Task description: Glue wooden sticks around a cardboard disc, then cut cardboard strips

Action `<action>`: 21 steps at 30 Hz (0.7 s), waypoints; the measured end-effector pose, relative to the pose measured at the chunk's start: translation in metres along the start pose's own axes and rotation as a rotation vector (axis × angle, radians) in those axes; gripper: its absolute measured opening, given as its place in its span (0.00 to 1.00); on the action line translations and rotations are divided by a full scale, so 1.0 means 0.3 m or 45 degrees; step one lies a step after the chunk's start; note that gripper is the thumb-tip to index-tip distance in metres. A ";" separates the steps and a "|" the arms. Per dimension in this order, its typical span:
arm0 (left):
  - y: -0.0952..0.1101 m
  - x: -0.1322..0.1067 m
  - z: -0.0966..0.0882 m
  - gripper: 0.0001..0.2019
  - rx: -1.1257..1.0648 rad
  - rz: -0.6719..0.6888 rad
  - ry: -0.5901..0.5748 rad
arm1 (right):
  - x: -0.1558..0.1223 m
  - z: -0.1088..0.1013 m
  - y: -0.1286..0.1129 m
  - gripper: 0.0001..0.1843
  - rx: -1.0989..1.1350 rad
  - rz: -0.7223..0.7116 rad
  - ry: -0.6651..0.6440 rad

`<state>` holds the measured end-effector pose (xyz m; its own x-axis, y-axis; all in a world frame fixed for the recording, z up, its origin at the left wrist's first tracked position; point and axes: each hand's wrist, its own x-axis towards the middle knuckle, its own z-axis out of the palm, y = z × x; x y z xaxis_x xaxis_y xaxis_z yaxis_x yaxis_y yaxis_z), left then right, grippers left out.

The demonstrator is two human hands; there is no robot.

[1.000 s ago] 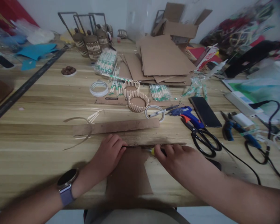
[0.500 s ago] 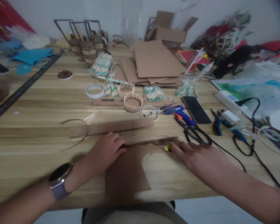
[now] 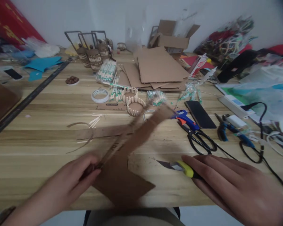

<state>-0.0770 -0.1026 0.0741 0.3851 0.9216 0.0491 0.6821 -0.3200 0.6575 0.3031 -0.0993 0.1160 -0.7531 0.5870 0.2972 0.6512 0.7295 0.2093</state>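
Observation:
Brown cardboard (image 3: 119, 179) is pinched at its left edge by my left hand (image 3: 79, 179), whose fingers are closed. The piece is tilted and blurred, with a narrow arm reaching up to the right and a notch cut in its right side. A long thin strip runs along its upper edge; whether it is still joined I cannot tell. My right hand (image 3: 228, 185) is wrapped round a yellow and black utility knife (image 3: 185, 168). The blade is out, points left and is apart from the cardboard. A flat cardboard strip (image 3: 103, 131) lies behind, beside a curved strip (image 3: 91, 135).
Two stick-ringed cups (image 3: 136, 106) stand mid-table, near a tape roll (image 3: 100, 96). Black-handled scissors (image 3: 201, 141), a blue glue gun (image 3: 187, 121) and a phone (image 3: 200, 114) lie right. Stacked cardboard sheets (image 3: 162, 66) and small lidded buckets (image 3: 94, 58) are at the back.
My left hand has moved left and nearer with the cardboard, which has lifted and turned. My right hand has drawn back right with the knife, off the cardboard. The view has shifted slightly.

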 end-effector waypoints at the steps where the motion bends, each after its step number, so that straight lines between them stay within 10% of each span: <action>1: 0.000 -0.022 0.012 0.07 -0.057 -0.086 0.032 | 0.004 0.006 0.000 0.15 0.006 -0.004 0.008; 8: 0.017 -0.112 0.205 0.15 -0.821 -0.601 0.166 | 0.029 0.036 -0.016 0.15 0.050 -0.040 0.023; 15: 0.128 -0.017 0.330 0.26 -1.563 -0.882 0.170 | 0.052 0.055 -0.028 0.15 0.051 -0.101 0.011; 21: 0.164 -0.017 0.325 0.25 -1.411 -0.837 -0.497 | 0.063 0.119 -0.017 0.12 0.085 -0.043 -0.175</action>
<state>0.0153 -0.1444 0.0328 0.4605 0.6529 -0.6014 0.0205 0.6695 0.7426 0.2821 -0.0794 0.0873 -0.7832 0.6010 0.1595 0.6211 0.7685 0.1536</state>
